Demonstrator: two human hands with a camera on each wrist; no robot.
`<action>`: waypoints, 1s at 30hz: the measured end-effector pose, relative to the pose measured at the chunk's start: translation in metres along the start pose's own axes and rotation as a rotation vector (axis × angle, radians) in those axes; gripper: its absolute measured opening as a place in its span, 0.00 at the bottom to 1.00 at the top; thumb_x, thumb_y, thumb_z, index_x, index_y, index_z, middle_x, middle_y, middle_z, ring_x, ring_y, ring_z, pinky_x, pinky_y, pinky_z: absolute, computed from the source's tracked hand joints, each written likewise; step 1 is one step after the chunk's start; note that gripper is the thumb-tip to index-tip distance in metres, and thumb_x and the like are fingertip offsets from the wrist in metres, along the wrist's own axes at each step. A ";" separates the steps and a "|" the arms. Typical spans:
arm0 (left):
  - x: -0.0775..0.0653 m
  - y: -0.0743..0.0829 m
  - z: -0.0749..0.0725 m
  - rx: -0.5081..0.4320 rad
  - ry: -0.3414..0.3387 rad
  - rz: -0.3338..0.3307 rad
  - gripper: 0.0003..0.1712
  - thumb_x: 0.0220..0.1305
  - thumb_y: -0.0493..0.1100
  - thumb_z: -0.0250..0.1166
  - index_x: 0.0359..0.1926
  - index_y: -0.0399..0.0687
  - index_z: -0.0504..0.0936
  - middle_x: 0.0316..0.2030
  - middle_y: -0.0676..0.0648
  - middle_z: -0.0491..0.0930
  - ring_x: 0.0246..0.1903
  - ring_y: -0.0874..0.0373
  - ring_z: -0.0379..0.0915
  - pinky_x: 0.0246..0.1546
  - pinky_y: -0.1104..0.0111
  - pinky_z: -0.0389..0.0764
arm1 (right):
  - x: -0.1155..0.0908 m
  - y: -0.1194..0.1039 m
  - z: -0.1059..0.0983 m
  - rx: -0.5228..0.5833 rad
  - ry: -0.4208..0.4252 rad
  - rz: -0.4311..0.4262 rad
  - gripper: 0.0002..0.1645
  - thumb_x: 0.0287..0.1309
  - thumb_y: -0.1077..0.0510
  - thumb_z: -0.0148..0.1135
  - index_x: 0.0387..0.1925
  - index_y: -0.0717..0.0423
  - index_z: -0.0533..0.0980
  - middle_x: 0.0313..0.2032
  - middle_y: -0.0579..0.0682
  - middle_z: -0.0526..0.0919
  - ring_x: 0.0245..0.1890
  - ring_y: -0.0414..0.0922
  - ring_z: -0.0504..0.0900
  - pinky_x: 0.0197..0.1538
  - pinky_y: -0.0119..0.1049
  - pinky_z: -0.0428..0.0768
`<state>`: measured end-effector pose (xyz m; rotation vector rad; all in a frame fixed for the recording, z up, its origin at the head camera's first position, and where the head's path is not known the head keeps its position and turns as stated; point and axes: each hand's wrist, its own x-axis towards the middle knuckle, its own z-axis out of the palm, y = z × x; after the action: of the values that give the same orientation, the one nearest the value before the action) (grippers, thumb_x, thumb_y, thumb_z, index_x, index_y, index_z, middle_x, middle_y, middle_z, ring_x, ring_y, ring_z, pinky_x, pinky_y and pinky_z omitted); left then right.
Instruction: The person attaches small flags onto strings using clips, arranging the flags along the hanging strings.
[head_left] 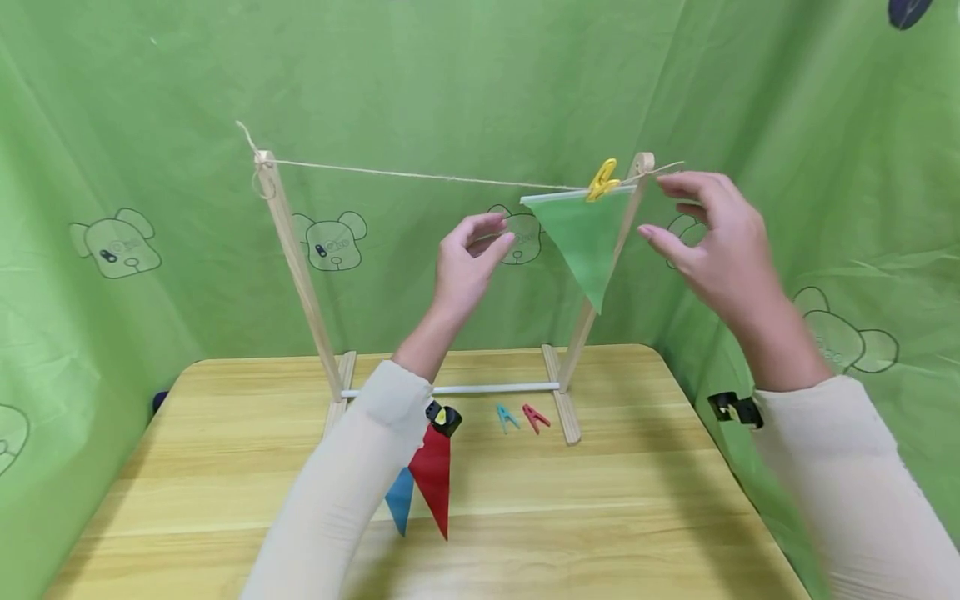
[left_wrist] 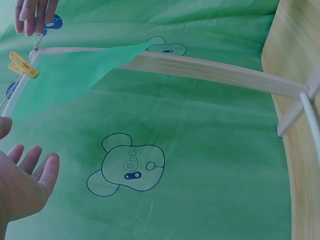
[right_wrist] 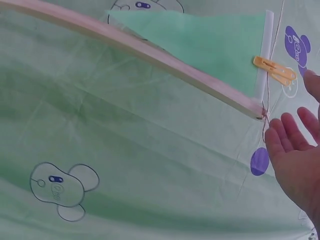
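A green triangular pennant [head_left: 581, 233] with a white top edge hangs near the right end of a string [head_left: 420, 175]. One yellow clothespin [head_left: 602, 181] clips it there, also seen in the left wrist view as a yellow clothespin [left_wrist: 22, 65]. My right hand [head_left: 716, 233] is just right of the post top, fingers loosely bent and thumb apart, holding nothing. To the left of the pennant, my left hand [head_left: 472, 258] hovers below the string with relaxed fingers and nothing in it. The right wrist view has my right hand [right_wrist: 297, 150] beside the string's knot.
Two wooden posts [head_left: 300, 267] carry the string, joined low by a white rod [head_left: 495, 388]. On the table [head_left: 600, 517] lie a blue clothespin [head_left: 507, 417], a red clothespin [head_left: 536, 418], a red pennant [head_left: 435, 475] and a blue pennant [head_left: 401, 500], partly hidden by my left sleeve.
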<state>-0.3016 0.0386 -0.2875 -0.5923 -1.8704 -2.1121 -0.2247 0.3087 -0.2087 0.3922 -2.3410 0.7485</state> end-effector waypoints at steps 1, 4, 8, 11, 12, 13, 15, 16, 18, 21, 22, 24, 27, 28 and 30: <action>-0.002 -0.001 -0.002 0.002 -0.006 0.000 0.23 0.69 0.39 0.69 0.62 0.37 0.78 0.58 0.42 0.82 0.58 0.50 0.80 0.60 0.70 0.81 | -0.003 0.001 0.001 0.002 0.005 0.003 0.35 0.60 0.62 0.74 0.68 0.56 0.72 0.65 0.54 0.75 0.66 0.48 0.75 0.69 0.25 0.72; -0.010 -0.005 -0.008 0.019 -0.022 -0.014 0.25 0.69 0.39 0.69 0.64 0.37 0.77 0.60 0.42 0.81 0.60 0.52 0.79 0.62 0.71 0.79 | -0.012 0.004 0.006 0.020 0.015 0.002 0.37 0.59 0.64 0.75 0.68 0.57 0.72 0.66 0.54 0.74 0.66 0.50 0.74 0.70 0.25 0.71; -0.022 -0.011 -0.016 0.039 -0.043 -0.028 0.27 0.69 0.40 0.69 0.66 0.38 0.76 0.63 0.42 0.80 0.62 0.52 0.78 0.64 0.69 0.78 | -0.022 0.007 0.013 0.057 0.024 0.000 0.39 0.57 0.66 0.75 0.69 0.58 0.72 0.67 0.53 0.74 0.67 0.45 0.73 0.70 0.25 0.71; -0.029 -0.016 -0.022 0.052 -0.050 -0.019 0.29 0.68 0.41 0.69 0.67 0.40 0.75 0.65 0.42 0.78 0.65 0.51 0.76 0.67 0.64 0.77 | -0.028 0.007 0.019 0.086 0.035 0.001 0.40 0.56 0.68 0.75 0.69 0.57 0.71 0.68 0.52 0.73 0.67 0.37 0.71 0.71 0.26 0.70; -0.032 -0.018 -0.024 0.054 -0.053 -0.016 0.29 0.68 0.42 0.70 0.68 0.41 0.75 0.66 0.41 0.78 0.66 0.51 0.75 0.67 0.63 0.76 | -0.031 0.007 0.020 0.099 0.041 -0.001 0.40 0.55 0.68 0.75 0.69 0.57 0.71 0.69 0.52 0.73 0.67 0.35 0.70 0.71 0.26 0.70; -0.035 -0.019 -0.026 0.061 -0.055 -0.013 0.30 0.68 0.42 0.70 0.68 0.42 0.75 0.67 0.42 0.77 0.67 0.51 0.74 0.68 0.62 0.76 | -0.033 0.006 0.022 0.110 0.046 -0.002 0.41 0.55 0.69 0.75 0.69 0.56 0.71 0.69 0.51 0.73 0.67 0.34 0.70 0.71 0.27 0.70; -0.040 -0.022 -0.030 0.071 -0.063 -0.009 0.31 0.68 0.43 0.70 0.69 0.43 0.74 0.68 0.43 0.76 0.68 0.50 0.72 0.69 0.61 0.75 | -0.039 0.005 0.027 0.134 0.059 -0.013 0.41 0.54 0.70 0.75 0.69 0.57 0.71 0.69 0.51 0.73 0.68 0.33 0.69 0.72 0.27 0.70; -0.044 -0.024 -0.032 0.079 -0.068 -0.008 0.32 0.68 0.44 0.70 0.70 0.43 0.73 0.69 0.43 0.75 0.69 0.51 0.72 0.70 0.61 0.74 | -0.042 0.004 0.030 0.149 0.063 -0.015 0.41 0.54 0.70 0.75 0.69 0.57 0.71 0.69 0.51 0.73 0.68 0.32 0.69 0.72 0.28 0.70; -0.050 -0.026 -0.036 0.100 -0.077 -0.007 0.33 0.68 0.45 0.71 0.71 0.44 0.73 0.70 0.45 0.75 0.70 0.52 0.71 0.70 0.61 0.74 | -0.048 0.003 0.035 0.170 0.071 -0.022 0.41 0.53 0.71 0.75 0.69 0.58 0.71 0.70 0.51 0.73 0.69 0.32 0.69 0.72 0.29 0.70; -0.058 -0.030 -0.042 0.123 -0.075 -0.003 0.34 0.67 0.47 0.71 0.71 0.46 0.73 0.70 0.46 0.75 0.70 0.54 0.71 0.70 0.61 0.73 | -0.056 0.003 0.045 0.208 0.071 -0.021 0.41 0.54 0.72 0.74 0.69 0.59 0.71 0.70 0.51 0.73 0.69 0.33 0.68 0.73 0.32 0.70; -0.060 -0.031 -0.044 0.128 -0.071 0.000 0.34 0.67 0.47 0.71 0.71 0.46 0.73 0.70 0.46 0.75 0.69 0.54 0.71 0.70 0.60 0.73 | -0.058 0.003 0.048 0.218 0.069 -0.018 0.41 0.54 0.72 0.74 0.69 0.58 0.71 0.70 0.51 0.73 0.69 0.33 0.69 0.74 0.32 0.70; -0.064 -0.034 -0.048 0.132 -0.064 0.003 0.34 0.67 0.47 0.72 0.71 0.47 0.73 0.70 0.46 0.75 0.70 0.55 0.71 0.71 0.59 0.73 | -0.064 0.004 0.054 0.235 0.066 -0.015 0.42 0.54 0.72 0.74 0.70 0.57 0.70 0.70 0.52 0.72 0.70 0.35 0.69 0.74 0.32 0.69; -0.072 -0.036 -0.054 0.148 -0.062 -0.002 0.35 0.67 0.47 0.71 0.72 0.48 0.73 0.70 0.48 0.74 0.70 0.56 0.70 0.71 0.59 0.72 | -0.072 0.007 0.064 0.250 0.059 -0.007 0.44 0.54 0.72 0.74 0.71 0.56 0.69 0.71 0.51 0.72 0.71 0.40 0.69 0.74 0.30 0.68; -0.075 -0.038 -0.057 0.152 -0.063 -0.007 0.35 0.67 0.47 0.71 0.72 0.49 0.72 0.70 0.50 0.74 0.70 0.57 0.70 0.71 0.60 0.72 | -0.076 0.008 0.067 0.252 0.058 -0.006 0.44 0.54 0.72 0.74 0.71 0.56 0.69 0.71 0.51 0.72 0.72 0.42 0.69 0.74 0.29 0.68; -0.080 -0.040 -0.062 0.157 -0.063 -0.016 0.34 0.68 0.48 0.71 0.73 0.51 0.72 0.70 0.52 0.74 0.71 0.58 0.69 0.71 0.61 0.72 | -0.081 0.009 0.073 0.254 0.053 0.003 0.44 0.54 0.71 0.74 0.72 0.55 0.69 0.72 0.51 0.71 0.72 0.45 0.69 0.73 0.27 0.67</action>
<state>-0.2568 -0.0227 -0.3653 -0.6153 -2.0582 -1.9534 -0.2033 0.2790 -0.3119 0.4715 -2.2031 1.0493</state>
